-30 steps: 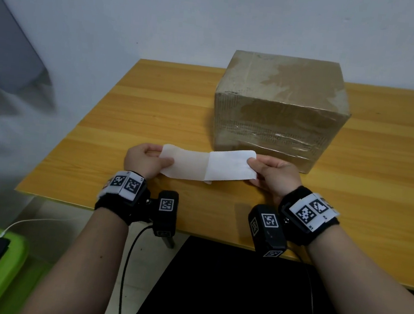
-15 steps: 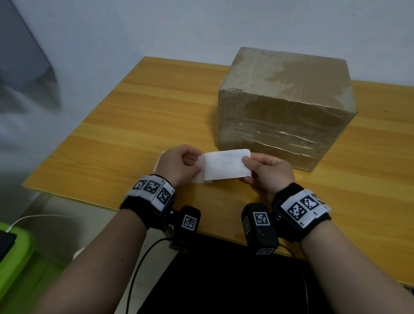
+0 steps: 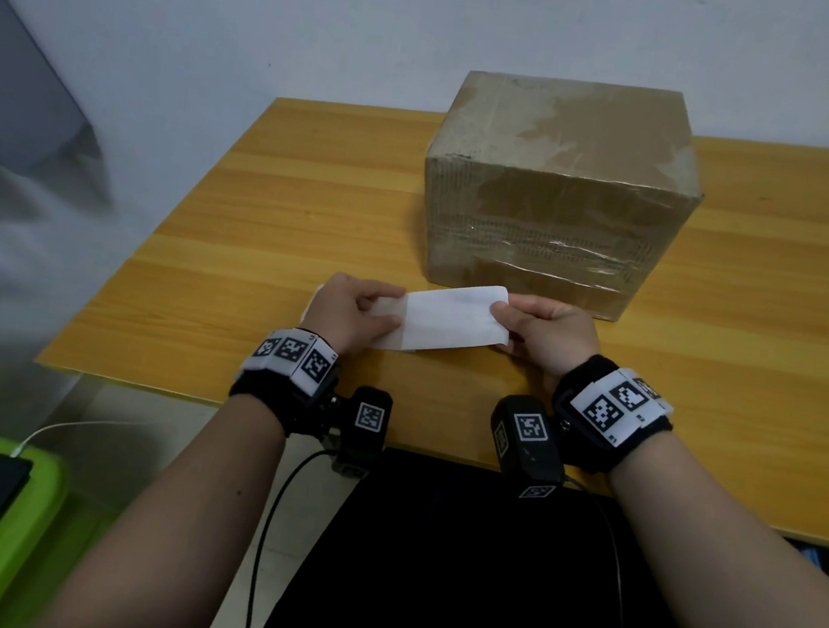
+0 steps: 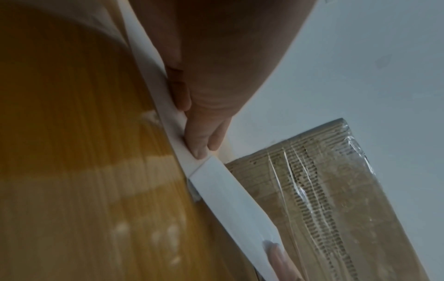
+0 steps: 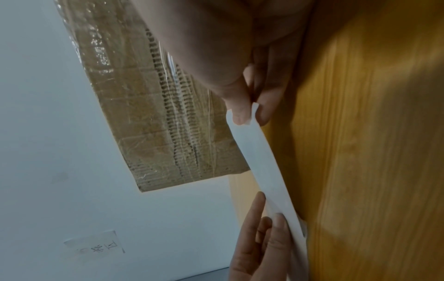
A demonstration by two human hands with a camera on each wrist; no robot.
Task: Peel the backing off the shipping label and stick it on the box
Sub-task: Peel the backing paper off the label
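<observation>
- Left hand (image 3: 350, 312) pinched the translucent backing (image 3: 392, 306) between thumb and fingers, which were curled onto the sheet.
- Right hand (image 3: 546, 336) pinched the far end of the white label (image 3: 453, 315), thumb on top, fingers beneath.
- Label and backing were stretched between the two hands, just above the table (image 3: 257, 223), long axis running hand to hand.
- Peel appeared part done: the label's left edge lay beside the left fingertips.
- Box (image 3: 561, 191) stood directly beyond the hands, its taped near face closest to the right hand.
- Judgement: the right hand, nearer the box, is better placed to carry the label forward once it is free.
</observation>
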